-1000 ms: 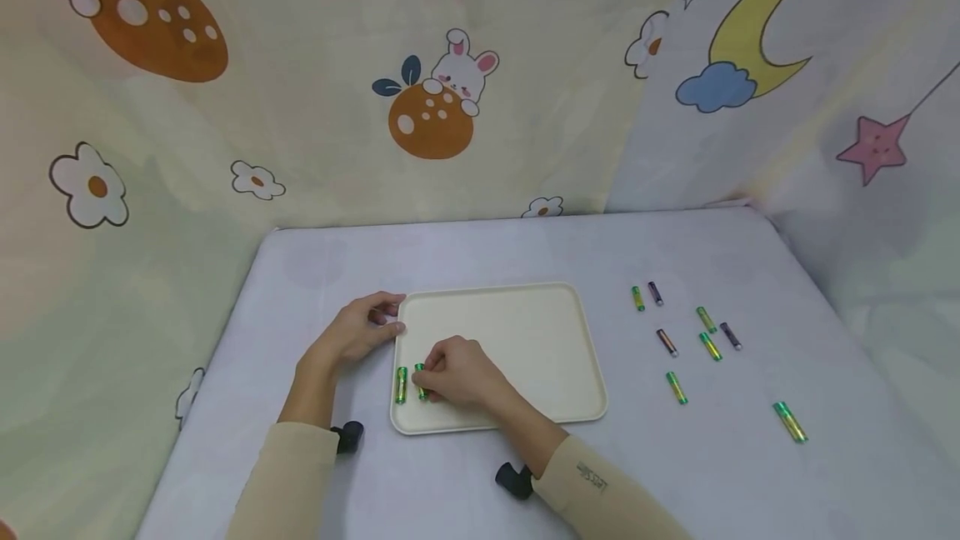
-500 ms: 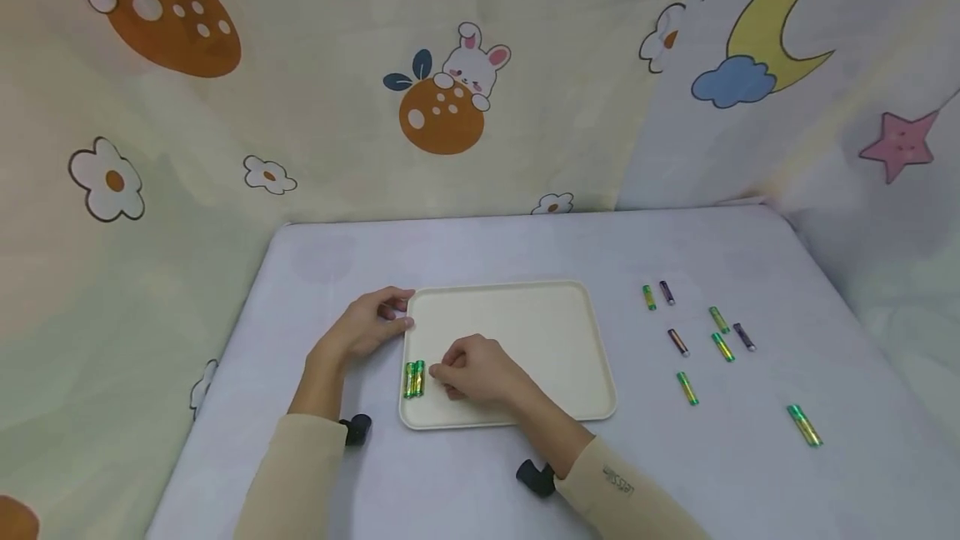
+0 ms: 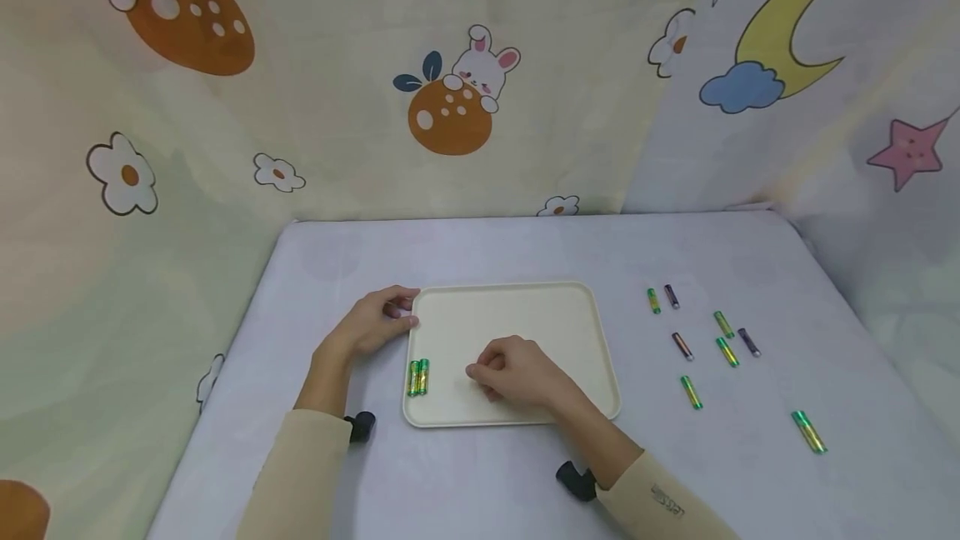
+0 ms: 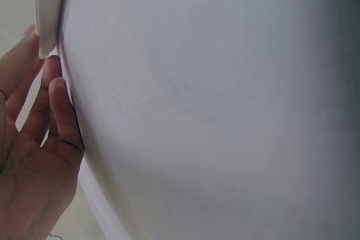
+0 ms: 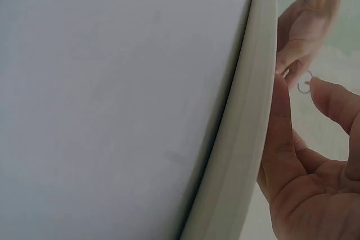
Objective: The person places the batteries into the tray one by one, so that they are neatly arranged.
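Two green-and-gold batteries (image 3: 418, 377) lie side by side, touching, near the left rim inside the cream tray (image 3: 525, 307). At the tray's upper left corner my left hand (image 3: 367, 323) holds the rim; in the left wrist view its thumb and fingers (image 4: 64, 111) close about the tray's edge. My right hand (image 3: 521, 373) is above the tray's middle, to the right of the battery pair. Nothing shows between its thumb and fingers, which stand apart in the right wrist view.
Right of the tray, several batteries are scattered on the white tablecloth (image 3: 525, 252): green ones (image 3: 692, 392), darker ones (image 3: 682, 346), and a larger green one (image 3: 809, 432) nearest the front. A patterned curtain (image 3: 337, 123) hangs behind the table.
The second green battery was moved left against the first and let go. My right hand has since drawn away to the right, empty. My left hand keeps its place on the tray's rim.
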Demonstrator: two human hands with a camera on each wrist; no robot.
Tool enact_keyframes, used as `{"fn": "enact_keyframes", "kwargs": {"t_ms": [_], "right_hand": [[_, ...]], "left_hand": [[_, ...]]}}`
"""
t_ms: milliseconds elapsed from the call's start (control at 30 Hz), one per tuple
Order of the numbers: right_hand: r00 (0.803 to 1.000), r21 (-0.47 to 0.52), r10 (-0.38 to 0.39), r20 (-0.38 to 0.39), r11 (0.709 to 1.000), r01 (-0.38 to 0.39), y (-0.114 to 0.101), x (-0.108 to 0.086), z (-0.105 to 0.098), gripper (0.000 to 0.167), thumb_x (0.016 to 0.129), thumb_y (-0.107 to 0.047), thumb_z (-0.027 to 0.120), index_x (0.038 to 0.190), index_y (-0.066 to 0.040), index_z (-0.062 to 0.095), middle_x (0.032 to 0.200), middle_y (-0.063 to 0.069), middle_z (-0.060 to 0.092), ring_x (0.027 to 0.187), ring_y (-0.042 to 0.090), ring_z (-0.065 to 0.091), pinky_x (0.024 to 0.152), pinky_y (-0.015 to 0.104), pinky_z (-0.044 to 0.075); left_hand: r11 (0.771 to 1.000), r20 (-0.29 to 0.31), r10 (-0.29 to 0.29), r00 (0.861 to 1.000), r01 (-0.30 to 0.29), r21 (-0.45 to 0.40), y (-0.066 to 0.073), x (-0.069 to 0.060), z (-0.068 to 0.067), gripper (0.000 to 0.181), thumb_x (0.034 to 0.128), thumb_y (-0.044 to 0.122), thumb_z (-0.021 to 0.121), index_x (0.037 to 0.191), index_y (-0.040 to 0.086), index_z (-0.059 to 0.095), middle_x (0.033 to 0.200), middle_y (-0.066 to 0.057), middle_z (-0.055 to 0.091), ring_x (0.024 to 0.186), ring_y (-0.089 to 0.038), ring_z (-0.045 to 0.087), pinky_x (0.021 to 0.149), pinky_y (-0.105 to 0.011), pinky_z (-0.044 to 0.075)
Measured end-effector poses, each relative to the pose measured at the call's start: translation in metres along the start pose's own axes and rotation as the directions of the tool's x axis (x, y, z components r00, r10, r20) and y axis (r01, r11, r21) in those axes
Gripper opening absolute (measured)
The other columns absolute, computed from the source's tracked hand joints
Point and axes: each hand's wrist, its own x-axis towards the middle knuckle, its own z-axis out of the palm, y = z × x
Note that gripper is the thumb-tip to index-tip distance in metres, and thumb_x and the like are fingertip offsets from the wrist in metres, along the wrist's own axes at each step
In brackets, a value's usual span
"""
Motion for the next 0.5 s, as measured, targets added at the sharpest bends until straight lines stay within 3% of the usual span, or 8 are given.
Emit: {"fn": "enact_keyframes", "kwargs": {"t_ms": [500], "right_hand": [[0.994,0.074,0.025,-0.102,0.997,-0.017,0.037,-0.036,-0.048,0.027,0.098,-0.033,0.071,0.104,-0.007,0.070,0.086,0.003,0.074,0.076,0.018,0.072,0.081,0.034,0.053]], "left_hand": [[1.000,0.003,0.004,1.000,-0.004,0.014,-0.002,0.002,0.000,0.051,0.0967,0.027,0.074,0.145,0.020,0.059,0.125,-0.003,0.063,0.113,-0.023,0.056,0.095,-0.041,0.044]]}}
